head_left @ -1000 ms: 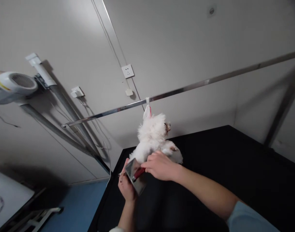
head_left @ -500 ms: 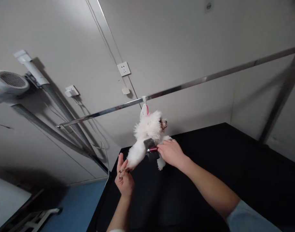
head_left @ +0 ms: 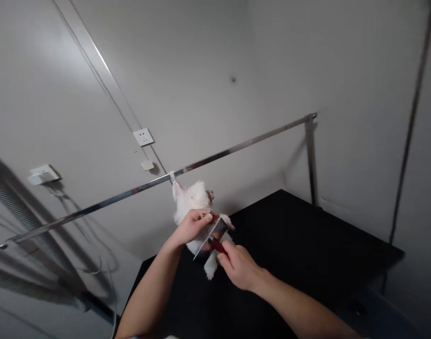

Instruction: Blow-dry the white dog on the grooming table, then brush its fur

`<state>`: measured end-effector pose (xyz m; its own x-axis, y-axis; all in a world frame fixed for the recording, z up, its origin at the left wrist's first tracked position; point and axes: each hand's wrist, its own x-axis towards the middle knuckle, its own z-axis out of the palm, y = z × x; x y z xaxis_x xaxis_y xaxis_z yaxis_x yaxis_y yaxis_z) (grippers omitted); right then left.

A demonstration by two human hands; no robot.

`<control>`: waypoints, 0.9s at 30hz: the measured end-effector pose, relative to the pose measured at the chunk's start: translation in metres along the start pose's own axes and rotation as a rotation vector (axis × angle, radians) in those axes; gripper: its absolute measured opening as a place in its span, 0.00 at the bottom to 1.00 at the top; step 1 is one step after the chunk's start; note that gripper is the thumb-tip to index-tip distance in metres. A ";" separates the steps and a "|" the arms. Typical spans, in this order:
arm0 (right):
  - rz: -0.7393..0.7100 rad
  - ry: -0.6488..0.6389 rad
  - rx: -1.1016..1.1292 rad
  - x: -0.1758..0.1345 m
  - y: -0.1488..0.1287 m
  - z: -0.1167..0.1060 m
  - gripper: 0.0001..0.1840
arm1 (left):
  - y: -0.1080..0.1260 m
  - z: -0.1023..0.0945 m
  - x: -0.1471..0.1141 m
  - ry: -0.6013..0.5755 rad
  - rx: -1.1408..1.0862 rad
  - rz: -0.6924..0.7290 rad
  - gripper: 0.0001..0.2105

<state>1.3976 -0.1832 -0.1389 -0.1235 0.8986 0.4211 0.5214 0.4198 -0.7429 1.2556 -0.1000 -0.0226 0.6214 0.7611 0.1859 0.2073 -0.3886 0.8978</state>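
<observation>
Brush (head_left: 211,235) in hand — a flat metal-backed one with a red handle — sat against the front of a small white dog (head_left: 191,201) at the far left end of the black worktop (head_left: 307,235). Going from the left: a ribbed hose (head_left: 21,216) ran down the wall, with a white plug box (head_left: 42,173) and loose cables beside it, then a wall socket (head_left: 143,137) higher up. A steel bar (head_left: 131,190) crossed above the worktop, and a short white loop (head_left: 173,179) tied the dog to it. The left hand (head_left: 192,226) was curled around the dog's chest and front leg, its fingers closed on the fur and touching the top edge of the brush. Just to the right and lower, the right hand (head_left: 238,266) gripped the red handle, fingers wrapped shut on it — the brush head angled up toward the dog. Farther right, the bar's upright post (head_left: 311,160) met the back edge of the worktop.
</observation>
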 end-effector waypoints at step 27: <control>0.235 -0.102 0.421 0.010 -0.002 0.020 0.10 | 0.068 -0.001 0.027 -0.213 0.205 0.047 0.16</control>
<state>1.3790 -0.1721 -0.1437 -0.1367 0.9742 0.1796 0.1608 0.2007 -0.9664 1.2859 -0.1055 0.0436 0.7739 0.6221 0.1185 0.3090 -0.5342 0.7868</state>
